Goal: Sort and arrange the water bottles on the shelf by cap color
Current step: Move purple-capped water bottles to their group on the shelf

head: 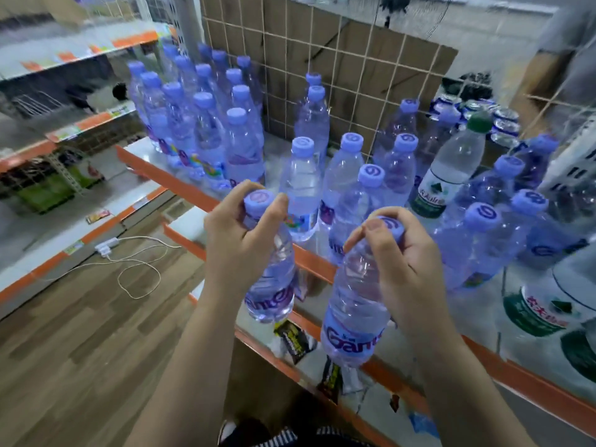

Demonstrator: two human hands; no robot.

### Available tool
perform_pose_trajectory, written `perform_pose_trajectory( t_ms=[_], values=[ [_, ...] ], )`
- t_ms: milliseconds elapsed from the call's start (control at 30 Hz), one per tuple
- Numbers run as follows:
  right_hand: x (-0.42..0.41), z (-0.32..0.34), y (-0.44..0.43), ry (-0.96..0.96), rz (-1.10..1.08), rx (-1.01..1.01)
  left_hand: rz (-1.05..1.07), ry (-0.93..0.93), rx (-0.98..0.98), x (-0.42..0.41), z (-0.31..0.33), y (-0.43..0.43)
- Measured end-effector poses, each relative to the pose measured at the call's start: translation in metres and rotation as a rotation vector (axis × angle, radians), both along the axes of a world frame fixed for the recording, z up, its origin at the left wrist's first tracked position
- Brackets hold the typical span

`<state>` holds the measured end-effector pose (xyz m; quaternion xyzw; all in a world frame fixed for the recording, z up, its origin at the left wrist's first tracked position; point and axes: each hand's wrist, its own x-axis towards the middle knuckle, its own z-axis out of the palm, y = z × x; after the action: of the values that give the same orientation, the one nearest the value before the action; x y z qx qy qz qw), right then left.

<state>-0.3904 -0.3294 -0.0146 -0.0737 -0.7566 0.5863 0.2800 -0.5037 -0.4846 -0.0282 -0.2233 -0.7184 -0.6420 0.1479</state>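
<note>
Mid-transfer, both hands loaded. Left hand point(235, 230) grips the left bottle point(271, 285) at the neck, fingers curled just under its blue cap. Right hand point(396, 253) holds the right bottle point(354, 317) the same way, also blue cap. Both bottles hang roughly upright, near-centre, in front of the shelf point(180, 185) rim and not resting on it. The blue block point(200, 124) stands in tight rows at the far left of the shelf. Loose bottles point(348, 175) with blue caps are scattered centre and right, and one green-cap bottle point(451, 169) stands among them at right. My read: this pair is headed for the blue block. Next move calls for a swing left and a set-down at the block's near-right edge, one bottle at a time, without tipping the front row. The green-cap bottle is not yet separated. The green-label bottle point(545, 304) near right has its cap out of frame, so its colour is unknown.
</note>
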Motion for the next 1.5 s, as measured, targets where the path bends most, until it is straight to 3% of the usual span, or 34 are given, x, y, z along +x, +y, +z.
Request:
perform_pose_trajectory(
  t_ms=[167, 333, 667, 1300, 1500],
  values=[
    [-0.049, -0.004, -0.025, 0.011, -0.118, 0.032, 0.016, 0.111, -0.043, -0.071, 0.007, -0.009],
    [-0.089, -0.006, -0.056, 0.029, -0.267, 0.012, -0.139, 0.153, -0.086, -0.125, 0.009, -0.002],
    [-0.119, -0.006, -0.094, 0.001, -0.501, 0.012, -0.294, 0.220, -0.110, -0.167, 0.007, 0.029],
    [-0.115, 0.002, -0.088, 0.023, -0.522, -0.003, -0.392, 0.153, -0.117, -0.207, 0.002, 0.107],
    [-0.109, 0.005, -0.083, 0.029, -0.499, -0.006, -0.430, 0.017, -0.199, -0.216, 0.001, 0.115]
  ],
)
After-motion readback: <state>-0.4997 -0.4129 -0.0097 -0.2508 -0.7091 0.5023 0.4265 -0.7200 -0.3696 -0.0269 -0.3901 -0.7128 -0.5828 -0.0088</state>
